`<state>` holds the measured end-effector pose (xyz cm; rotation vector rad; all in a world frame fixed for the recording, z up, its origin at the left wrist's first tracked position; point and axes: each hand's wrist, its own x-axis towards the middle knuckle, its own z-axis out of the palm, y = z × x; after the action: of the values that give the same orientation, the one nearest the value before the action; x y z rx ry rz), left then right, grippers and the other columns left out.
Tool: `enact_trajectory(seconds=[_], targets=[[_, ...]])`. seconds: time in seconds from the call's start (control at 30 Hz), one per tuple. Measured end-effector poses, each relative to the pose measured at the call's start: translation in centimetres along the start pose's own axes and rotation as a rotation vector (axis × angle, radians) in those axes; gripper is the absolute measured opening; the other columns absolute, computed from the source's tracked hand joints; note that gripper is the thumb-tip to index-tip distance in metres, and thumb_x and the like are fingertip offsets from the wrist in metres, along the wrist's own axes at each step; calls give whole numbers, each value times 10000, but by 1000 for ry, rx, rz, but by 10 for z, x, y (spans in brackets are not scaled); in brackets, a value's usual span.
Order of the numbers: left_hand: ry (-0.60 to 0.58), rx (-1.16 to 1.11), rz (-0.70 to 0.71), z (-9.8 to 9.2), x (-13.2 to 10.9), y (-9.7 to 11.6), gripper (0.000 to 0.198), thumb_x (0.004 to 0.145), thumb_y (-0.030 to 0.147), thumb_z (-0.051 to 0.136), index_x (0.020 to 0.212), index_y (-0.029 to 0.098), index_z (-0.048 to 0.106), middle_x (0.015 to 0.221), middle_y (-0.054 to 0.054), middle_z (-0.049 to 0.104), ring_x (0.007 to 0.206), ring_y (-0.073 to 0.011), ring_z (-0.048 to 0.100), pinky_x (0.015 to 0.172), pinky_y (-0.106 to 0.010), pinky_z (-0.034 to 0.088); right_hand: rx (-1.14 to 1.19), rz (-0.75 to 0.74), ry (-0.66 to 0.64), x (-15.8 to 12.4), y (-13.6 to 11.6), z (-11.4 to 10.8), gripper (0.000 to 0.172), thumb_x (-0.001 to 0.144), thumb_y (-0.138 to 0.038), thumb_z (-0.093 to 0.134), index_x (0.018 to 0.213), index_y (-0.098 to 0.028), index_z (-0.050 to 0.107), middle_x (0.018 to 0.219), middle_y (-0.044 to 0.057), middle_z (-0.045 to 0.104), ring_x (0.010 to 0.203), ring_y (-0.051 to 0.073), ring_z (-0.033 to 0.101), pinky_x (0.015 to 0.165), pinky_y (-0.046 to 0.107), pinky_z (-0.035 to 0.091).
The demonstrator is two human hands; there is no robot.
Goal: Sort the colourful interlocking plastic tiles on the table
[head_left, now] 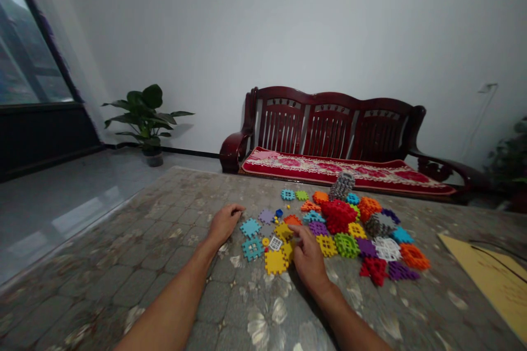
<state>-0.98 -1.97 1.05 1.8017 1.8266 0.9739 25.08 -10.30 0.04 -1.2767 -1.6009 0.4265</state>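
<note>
My left hand (224,225) rests on the patterned tablecloth with its fingers loosely stretched, holding nothing that I can see. Just right of it lie a light blue notched tile (250,227) and a teal window tile (252,249). My right hand (308,256) has its index finger extended onto a yellow notched tile (283,231), with the thumb apart from it. Below that finger are another yellow tile (275,262) and a white lattice piece (275,243). A lilac tile (266,216) and a small dark blue piece (279,213) lie between my hands.
Right of my right hand spreads a pile of interlocking pieces, including a red cluster (338,215) and a grey stack (342,185). A yellow sheet (486,279) with a dark cord lies far right. Beyond the table (164,263) stands a wooden bench (329,126); a potted plant (150,112) is left.
</note>
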Motion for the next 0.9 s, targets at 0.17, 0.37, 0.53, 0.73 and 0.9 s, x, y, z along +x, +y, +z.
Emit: enact_trajectory(seconds=[0.17, 0.37, 0.53, 0.73, 0.9], targets=[[-6, 5, 2, -1, 0, 0, 248, 822, 199, 520, 956, 228, 727, 1032, -15, 757, 972, -183, 671, 876, -281, 486, -251, -8, -158, -3, -13, -8, 622, 555, -47, 453, 1104, -242, 670, 1097, 48, 691, 1059, 244, 590, 971, 377, 438], [-12, 14, 15, -1, 2, -2, 258, 818, 209, 509, 953, 220, 730, 1024, -19, 757, 964, -182, 672, 871, -271, 484, -420, -16, -366, -1, -29, -21, 618, 593, -94, 551, 1192, -226, 629, 1168, 84, 659, 1086, 292, 560, 954, 393, 414], [-9, 24, 26, 0, 3, -4, 255, 821, 217, 516, 953, 231, 733, 1024, -15, 757, 948, -185, 672, 863, -277, 485, -429, -53, -469, 2, -32, -29, 566, 637, -101, 554, 1178, -249, 626, 1147, 67, 657, 1058, 264, 562, 918, 356, 415], [-20, 56, 13, -2, 1, 1, 267, 833, 208, 507, 977, 221, 731, 1034, -19, 754, 959, -186, 671, 867, -277, 482, -433, -73, -497, 5, -30, -31, 527, 654, -104, 569, 1161, -228, 639, 1145, 85, 659, 1062, 266, 567, 923, 349, 422], [-28, 79, 2, -2, 2, 2, 269, 835, 199, 508, 981, 221, 733, 1050, -20, 752, 972, -181, 667, 872, -271, 479, -442, -61, -519, 7, -28, -33, 608, 648, -106, 579, 1250, -193, 594, 1205, 111, 634, 1113, 270, 556, 972, 354, 417]])
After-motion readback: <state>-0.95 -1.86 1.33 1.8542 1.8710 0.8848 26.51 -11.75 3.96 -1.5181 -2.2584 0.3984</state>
